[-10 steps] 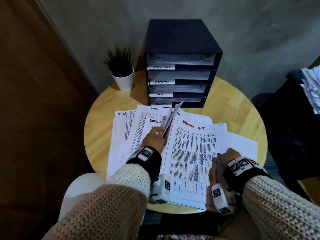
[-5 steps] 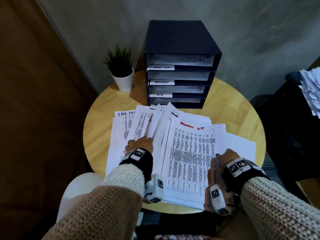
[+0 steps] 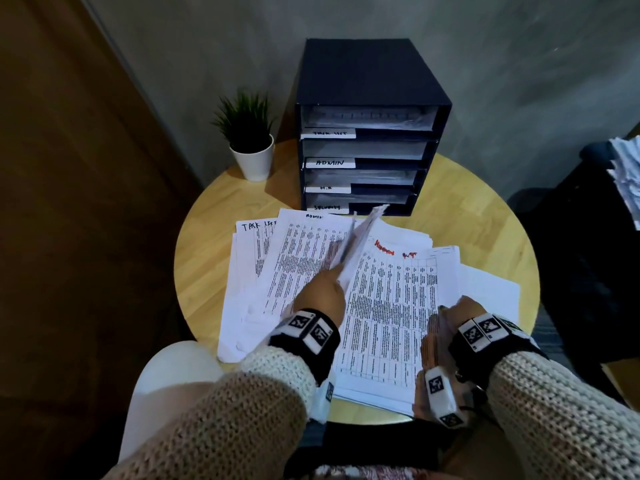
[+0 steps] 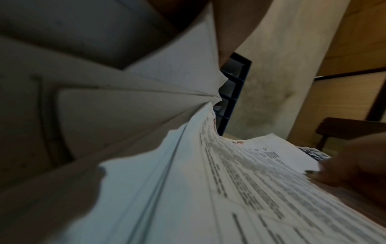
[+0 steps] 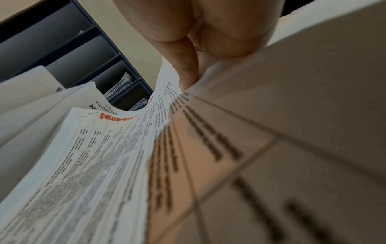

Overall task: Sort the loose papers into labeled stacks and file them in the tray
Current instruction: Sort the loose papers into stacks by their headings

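Several sheets (image 3: 360, 244) pinched edge-up by left hand (image 3: 323, 292), long axis pointing away toward tray (image 3: 370, 126) at far side of table (image 3: 207, 271). Right hand (image 3: 457, 317) curled on near-right corner of printed stack (image 3: 391, 306). Left nearer the tray slots; reach straight ahead.

Left hand (image 3: 323, 292): fingers hidden behind lifted sheets (image 3: 360, 242), grip unseen. Paper pile (image 3: 623, 174): cut off, right edge. Tray (image 3: 372, 74) lower labels: too small. Wrist views: print blurred.
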